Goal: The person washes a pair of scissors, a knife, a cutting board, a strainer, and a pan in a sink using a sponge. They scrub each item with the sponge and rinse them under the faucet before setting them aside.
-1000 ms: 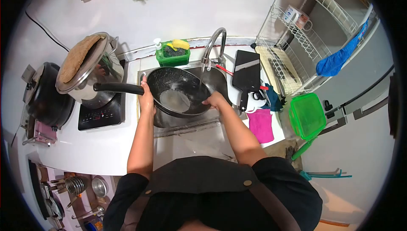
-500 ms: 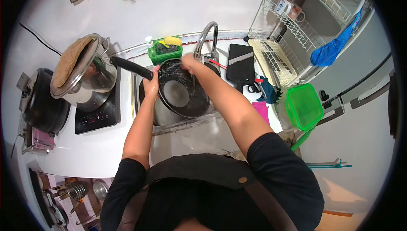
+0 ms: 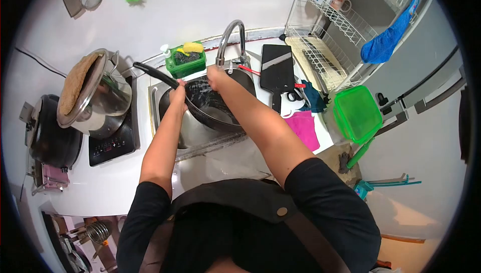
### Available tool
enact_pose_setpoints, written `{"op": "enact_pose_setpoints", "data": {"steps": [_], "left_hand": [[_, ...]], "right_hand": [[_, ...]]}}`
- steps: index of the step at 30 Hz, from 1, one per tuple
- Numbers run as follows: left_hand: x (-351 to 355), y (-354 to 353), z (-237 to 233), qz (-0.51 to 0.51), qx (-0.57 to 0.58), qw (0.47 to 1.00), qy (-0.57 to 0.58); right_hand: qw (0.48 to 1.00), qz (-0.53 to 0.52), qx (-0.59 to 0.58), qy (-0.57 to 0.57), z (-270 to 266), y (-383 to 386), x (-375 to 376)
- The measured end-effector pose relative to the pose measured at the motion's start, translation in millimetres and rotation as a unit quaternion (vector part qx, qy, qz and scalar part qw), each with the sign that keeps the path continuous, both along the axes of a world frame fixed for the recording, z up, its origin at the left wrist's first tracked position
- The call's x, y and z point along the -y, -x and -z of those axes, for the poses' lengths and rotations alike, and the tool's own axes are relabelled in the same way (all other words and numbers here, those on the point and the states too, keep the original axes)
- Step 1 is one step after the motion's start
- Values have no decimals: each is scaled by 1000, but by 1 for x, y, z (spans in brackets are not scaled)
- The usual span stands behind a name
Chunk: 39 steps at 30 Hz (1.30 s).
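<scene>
A black frying pan (image 3: 213, 110) is held tilted over the sink (image 3: 186, 135), its dark inside wet and streaked. My left hand (image 3: 178, 97) is closed around the base of its black handle (image 3: 155, 74), beside the rim. At the pan's far rim, below the faucet (image 3: 231, 37), my right hand (image 3: 216, 78) has its fingers curled in. Whatever those fingers may hold is hidden. Behind the pan stands a green sponge holder (image 3: 186, 65) with a yellow sponge (image 3: 192, 47) and a dark scrubber.
Right of the sink lie a black cutting board (image 3: 276, 72) with a knife, a pink cloth (image 3: 303, 128) and scissors (image 3: 294, 96). A wire rack (image 3: 328, 52) and a green-lidded container (image 3: 356, 114) stand farther right. On the left, a large steel pot (image 3: 112, 100) sits on an induction cooker (image 3: 112, 142).
The pan has tipped, so less of its inside faces me. Both hands stay at the pan. The view has shifted slightly, showing more of the pink cloth.
</scene>
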<state>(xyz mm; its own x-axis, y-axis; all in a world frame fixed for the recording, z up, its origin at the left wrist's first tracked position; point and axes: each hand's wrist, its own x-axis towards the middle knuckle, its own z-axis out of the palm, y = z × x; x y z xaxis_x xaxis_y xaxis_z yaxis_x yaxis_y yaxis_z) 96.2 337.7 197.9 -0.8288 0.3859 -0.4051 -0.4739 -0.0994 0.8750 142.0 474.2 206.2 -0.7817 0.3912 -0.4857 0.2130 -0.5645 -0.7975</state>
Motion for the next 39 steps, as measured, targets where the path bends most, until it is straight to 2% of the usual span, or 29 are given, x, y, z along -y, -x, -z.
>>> {"op": "enact_pose_setpoints", "data": {"steps": [3, 6, 8, 9, 11, 12, 14, 15, 17, 18, 19, 21, 22, 23, 24, 25, 26, 27, 28, 29, 30, 31, 32, 33, 34, 35, 37, 39], "left_hand": [[1, -4, -1, -27, 53, 998, -28], [4, -2, 1, 2, 61, 998, -21], [2, 10, 7, 18, 79, 996, -24], [1, 12, 5, 18, 77, 997, -26], [3, 11, 3, 23, 98, 995, -26], [4, 11, 1, 13, 85, 996, -5], [6, 3, -9, 7, 79, 997, -22], [6, -1, -15, 1, 77, 996, -44], [6, 7, -9, 18, 80, 993, -84], [7, 11, -6, 17, 76, 995, -65], [8, 11, -10, 17, 69, 996, -46], [8, 11, -20, -4, 47, 998, -33], [9, 9, -26, -5, 37, 999, -24], [11, 5, -31, -6, 29, 999, -14], [15, 0, -34, -9, 32, 999, -13], [18, -6, -41, -11, -6, 1000, 25], [18, -7, -49, -10, -48, 997, 61], [17, -8, -54, -10, -89, 992, 94], [18, -12, -58, -16, -187, 975, 117], [19, -17, -61, -15, -183, 976, 118], [21, -21, -63, -8, -255, 959, 123], [22, -30, -74, -1, -327, 937, 126], [22, -36, -77, -30, -387, 912, 131], [24, -35, -77, -30, -388, 912, 132], [26, -35, -79, -15, -457, 881, 123], [27, -37, -79, 0, -521, 846, 113], [29, -37, -75, 5, -523, 848, 85], [33, -30, -65, 28, -570, 821, -4]], "right_hand": [[1000, -6, 9, -9, 1, 2, -4], [1000, 15, 20, -15, 0, -3, 2], [988, -144, -53, -20, -23, -28, 9], [957, -243, -148, 62, -31, -36, 13], [987, -137, 10, -86, -25, -26, 10], [986, -140, 10, -85, -19, -25, 10], [976, -212, -10, -48, -33, -33, 13], [945, -290, -125, 81, -41, -38, 18], [980, -171, -25, -99, -46, -30, 18], [967, -120, 129, -183, -50, -31, 8], [973, -151, 95, -149, -47, -33, 6], [959, -279, -22, -44, -39, -30, 12], [958, -281, -21, -45, -42, -29, 12], [940, -276, 66, -187, -45, -29, 9], [895, -266, 151, -323, -48, -29, 6], [827, -247, 229, -451, -53, -32, 6], [839, -277, 146, -444, -77, -54, 17], [839, -276, 145, -446, -75, -50, 15], [906, -344, 21, -244, -72, -48, 14], [915, -390, -101, -24, -67, -48, 12], [927, -352, -61, -115, -65, -47, 7], [945, -216, 75, -234, -78, -49, 16], [851, -289, 170, -404, -75, -43, 15], [713, -345, 254, -554, -77, -39, 13], [713, -344, 254, -556, -76, -38, 11], [734, -314, 237, -554, -73, -38, 9], [770, -258, 205, -547, -63, -41, 6], [805, -199, 168, -533, -48, -41, 7]]}}
